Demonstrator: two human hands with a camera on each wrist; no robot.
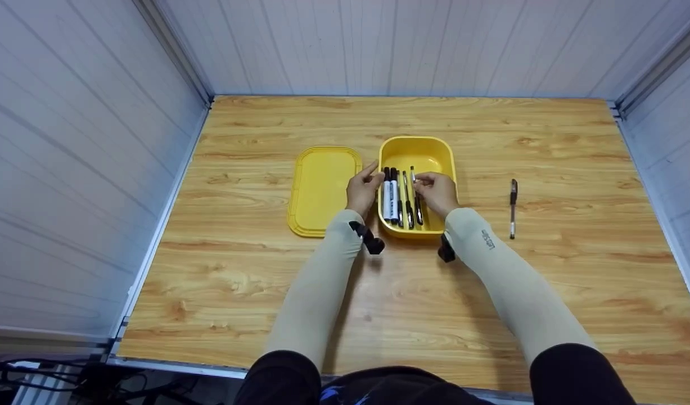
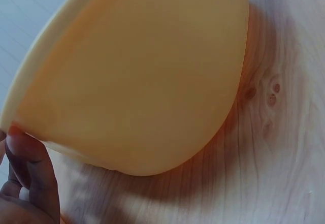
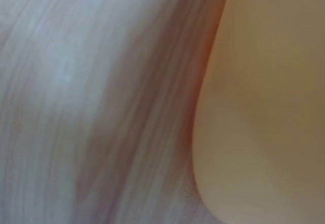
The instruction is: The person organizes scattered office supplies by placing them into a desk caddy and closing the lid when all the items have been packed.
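Note:
A yellow plastic box point(image 1: 416, 233) stands at the middle of the table. My left hand point(image 1: 361, 190) holds its left rim; the left wrist view shows the fingertips point(image 2: 28, 150) at the edge of the box wall. Over the right side of the box, my right hand point(image 1: 439, 192) pinches a black-capped gel pen point(image 1: 418, 211), whose lower part lies inside. Two white markers point(image 1: 386, 197) with black caps lie along the left inside wall. Beside them are two more slim pens point(image 1: 408, 208). Only box wall point(image 3: 264, 122) and table fill the right wrist view.
The yellow lid point(image 1: 322, 194) lies flat left of the box, partly behind my left forearm. Another gel pen point(image 1: 513, 208) with a black cap lies on the wood-grain table point(image 1: 575, 225) to the right. White panels point(image 1: 345, 50) enclose the back and sides.

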